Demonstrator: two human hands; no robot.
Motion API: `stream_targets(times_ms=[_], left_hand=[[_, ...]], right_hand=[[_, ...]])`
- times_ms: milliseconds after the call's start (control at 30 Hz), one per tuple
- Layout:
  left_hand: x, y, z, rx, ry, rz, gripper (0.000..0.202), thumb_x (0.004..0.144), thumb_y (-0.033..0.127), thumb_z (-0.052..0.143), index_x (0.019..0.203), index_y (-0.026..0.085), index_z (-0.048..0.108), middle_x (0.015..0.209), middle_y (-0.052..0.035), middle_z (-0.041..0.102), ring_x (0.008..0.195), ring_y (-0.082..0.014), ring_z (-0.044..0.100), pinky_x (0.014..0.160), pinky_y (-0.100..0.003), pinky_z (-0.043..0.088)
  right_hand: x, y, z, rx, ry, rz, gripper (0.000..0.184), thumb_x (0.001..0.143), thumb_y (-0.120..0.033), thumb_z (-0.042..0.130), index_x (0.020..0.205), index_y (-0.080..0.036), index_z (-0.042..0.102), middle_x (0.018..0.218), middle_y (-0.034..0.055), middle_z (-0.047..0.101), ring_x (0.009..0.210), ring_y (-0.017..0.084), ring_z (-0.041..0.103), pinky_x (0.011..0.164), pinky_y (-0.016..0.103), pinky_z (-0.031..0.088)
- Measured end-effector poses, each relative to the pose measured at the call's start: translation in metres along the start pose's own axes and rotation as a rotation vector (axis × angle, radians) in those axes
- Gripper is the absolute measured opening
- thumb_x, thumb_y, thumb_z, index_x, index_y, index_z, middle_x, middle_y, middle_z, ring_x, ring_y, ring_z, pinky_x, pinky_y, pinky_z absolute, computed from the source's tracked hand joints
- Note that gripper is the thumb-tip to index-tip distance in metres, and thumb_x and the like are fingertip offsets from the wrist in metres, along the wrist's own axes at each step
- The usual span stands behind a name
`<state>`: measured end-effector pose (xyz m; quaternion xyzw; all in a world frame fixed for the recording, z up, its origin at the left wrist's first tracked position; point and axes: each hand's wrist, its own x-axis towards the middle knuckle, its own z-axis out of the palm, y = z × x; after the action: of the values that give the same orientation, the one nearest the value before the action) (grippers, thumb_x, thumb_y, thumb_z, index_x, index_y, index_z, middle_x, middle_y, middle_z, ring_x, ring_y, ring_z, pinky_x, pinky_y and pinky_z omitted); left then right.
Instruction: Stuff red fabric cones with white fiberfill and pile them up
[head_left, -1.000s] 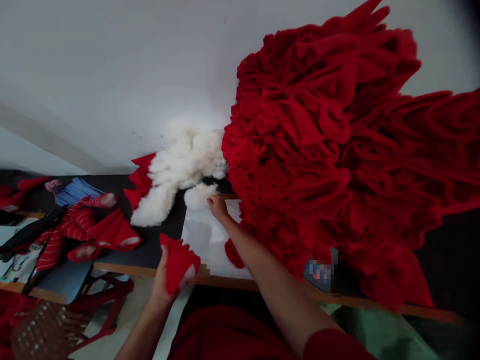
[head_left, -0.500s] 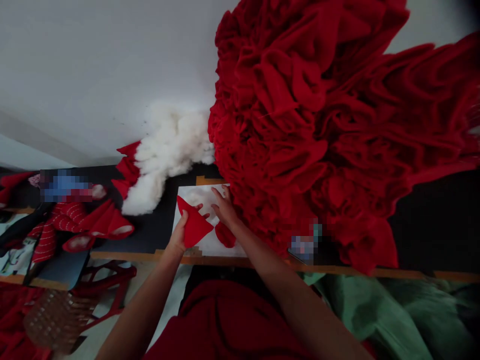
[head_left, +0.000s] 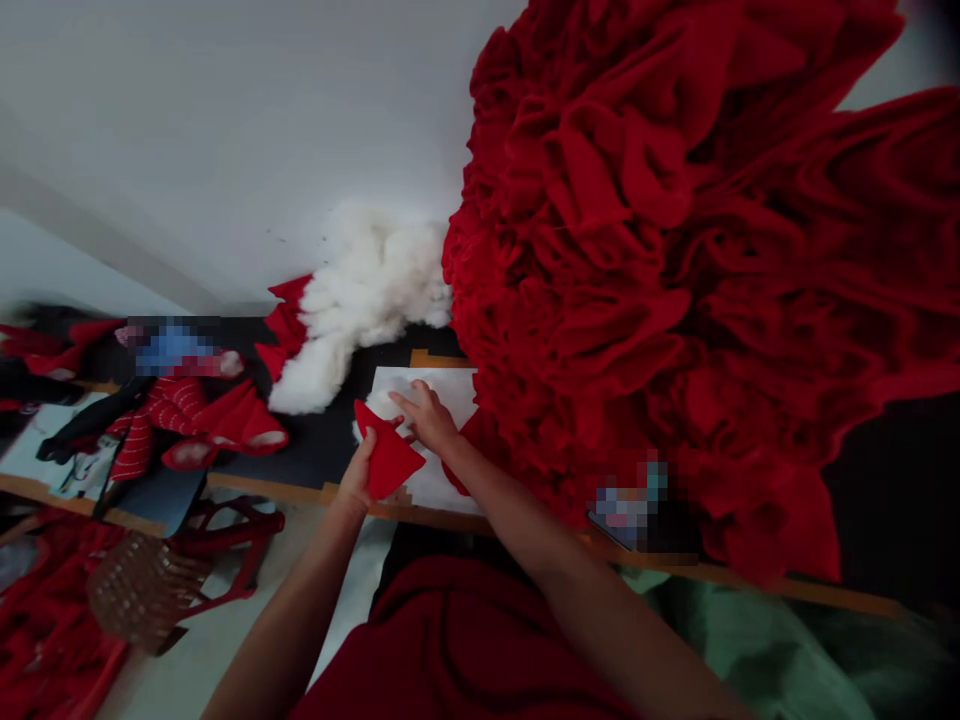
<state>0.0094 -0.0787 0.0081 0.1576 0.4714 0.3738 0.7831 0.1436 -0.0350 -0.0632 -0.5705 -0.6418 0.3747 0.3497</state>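
While left fingers (head_left: 367,446) pinch the red triangle (head_left: 391,464), right fingers (head_left: 424,400) spread just beside it.

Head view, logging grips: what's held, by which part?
The left hand holds a red piece by its left edge; whether the right hand holds anything is unclear.

I see a black bench (head_left: 315,447); white sheet (head_left: 433,488) on it; white stuffing (head_left: 375,270) behind; red fabric heap (head_left: 570,260) right; striped pieces (head_left: 176,403) left.

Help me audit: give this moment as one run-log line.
Left hand: holds red cloth piece | Right hand: open over white sheet | Around: white stuffing, red cloth heap
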Motion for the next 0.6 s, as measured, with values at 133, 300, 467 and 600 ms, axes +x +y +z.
stream_targets(times_ms=[133,300,467,600], left_hand=[[-0.002,0.004,-0.002,0.019,0.02,0.098,0.04,0.079,0.045,0.049,0.106,0.017,0.057,0.109,-0.0107,0.06,0.096,-0.0246,0.059,0.076,-0.036,0.05],[0.007,0.015,-0.007,0.083,-0.009,0.099,0.047,0.078,0.049,0.048,0.113,0.018,0.054,0.1,-0.0143,0.063,0.088,-0.0245,0.062,0.074,-0.037,0.05],[0.027,0.01,-0.001,0.122,-0.071,-0.028,0.043,0.082,0.042,0.045,0.113,0.014,0.053,0.093,-0.0137,0.065,0.087,-0.0259,0.062,0.072,-0.037,0.05],[0.033,0.001,0.004,0.088,-0.056,-0.059,0.037,0.081,0.039,0.048,0.106,0.013,0.057,0.094,-0.0131,0.065,0.085,-0.0227,0.063,0.074,-0.035,0.05]], right_hand=[[0.003,0.005,-0.007,0.119,-0.015,0.044,0.017,0.069,-0.007,0.045,0.065,-0.019,0.056,0.079,0.0003,0.054,0.075,0.013,0.049,0.07,0.023,0.042],[-0.006,0.022,-0.006,0.214,0.035,0.07,0.013,0.064,-0.008,0.049,0.055,-0.017,0.047,0.077,-0.0009,0.051,0.071,0.011,0.049,0.07,0.022,0.042],[-0.015,0.029,-0.002,0.356,0.052,0.191,0.02,0.066,-0.013,0.051,0.086,-0.017,0.054,0.071,-0.0027,0.054,0.059,0.01,0.054,0.054,0.021,0.045],[-0.016,0.023,-0.009,0.575,0.029,0.322,0.051,0.069,-0.018,0.054,0.118,-0.023,0.042,0.086,-0.0001,0.058,0.059,0.009,0.059,0.053,0.021,0.048]])
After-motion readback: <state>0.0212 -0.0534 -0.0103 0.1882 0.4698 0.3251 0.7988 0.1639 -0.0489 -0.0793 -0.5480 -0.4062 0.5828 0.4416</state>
